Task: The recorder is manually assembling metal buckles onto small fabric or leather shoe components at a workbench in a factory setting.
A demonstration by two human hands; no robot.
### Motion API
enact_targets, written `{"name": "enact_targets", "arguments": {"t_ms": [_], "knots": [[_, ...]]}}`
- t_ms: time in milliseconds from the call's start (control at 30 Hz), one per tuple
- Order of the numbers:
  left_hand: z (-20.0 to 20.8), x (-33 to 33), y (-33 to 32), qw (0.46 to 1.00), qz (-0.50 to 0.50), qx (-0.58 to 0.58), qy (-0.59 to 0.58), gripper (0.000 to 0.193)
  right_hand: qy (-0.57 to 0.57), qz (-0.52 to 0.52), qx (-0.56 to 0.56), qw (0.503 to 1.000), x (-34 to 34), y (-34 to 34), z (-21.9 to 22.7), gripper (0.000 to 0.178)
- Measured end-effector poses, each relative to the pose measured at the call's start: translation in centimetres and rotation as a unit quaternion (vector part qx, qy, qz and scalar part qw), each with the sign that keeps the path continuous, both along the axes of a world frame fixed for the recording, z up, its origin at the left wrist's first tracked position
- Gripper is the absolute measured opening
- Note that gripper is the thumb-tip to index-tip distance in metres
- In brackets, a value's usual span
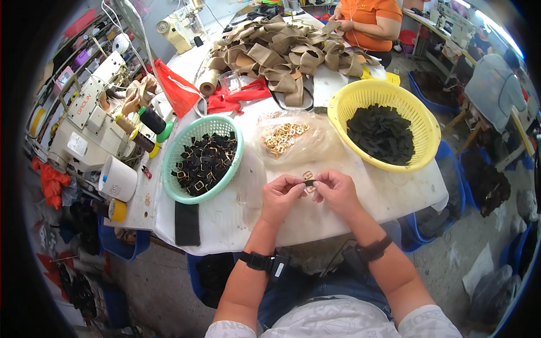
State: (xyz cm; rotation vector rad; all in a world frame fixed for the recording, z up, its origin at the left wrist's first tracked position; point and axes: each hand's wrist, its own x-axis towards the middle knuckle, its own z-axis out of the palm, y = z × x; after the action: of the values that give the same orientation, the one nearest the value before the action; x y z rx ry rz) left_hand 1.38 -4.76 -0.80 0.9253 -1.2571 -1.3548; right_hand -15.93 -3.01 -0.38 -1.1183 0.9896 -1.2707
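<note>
Over the near part of the white-covered table, my left hand (280, 196) and my right hand (338, 190) pinch a short black strap (309, 182) from both sides. A gold-coloured buckle (308, 174) sits at the strap between my fingertips; whether the strap passes through it cannot be made out. Just beyond my hands lies a clear plastic bag (262, 147) with loose gold buckles (286, 138). A mint-green basket (236, 166) at left holds black straps fitted with gold buckles (206, 163). At right, a yellow basket (429, 147) contains plain black straps (381, 134).
A black phone (187, 224) lies at the table's near left edge. Sewing machines (84, 129) and thread cones (153, 121) stand left. Tan pieces (282, 48) are heaped at the back, near a person in orange (372, 22). Blue tubs (451, 169) flank the table.
</note>
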Motion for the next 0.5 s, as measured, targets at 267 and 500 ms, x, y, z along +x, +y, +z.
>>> {"name": "enact_targets", "arguments": {"t_ms": [267, 500], "knots": [[0.1, -0.4, 0.2, 1.0, 0.012, 0.02, -0.017, 0.009, 0.025, -0.004, -0.042, 0.999, 0.1, 0.3, -0.5, 0.007], [-0.7, -1.0, 0.5, 0.988, 0.06, -0.083, -0.118, 0.002, 0.081, -0.008, -0.115, 0.99, 0.4, 0.6, -0.6, 0.005]]}}
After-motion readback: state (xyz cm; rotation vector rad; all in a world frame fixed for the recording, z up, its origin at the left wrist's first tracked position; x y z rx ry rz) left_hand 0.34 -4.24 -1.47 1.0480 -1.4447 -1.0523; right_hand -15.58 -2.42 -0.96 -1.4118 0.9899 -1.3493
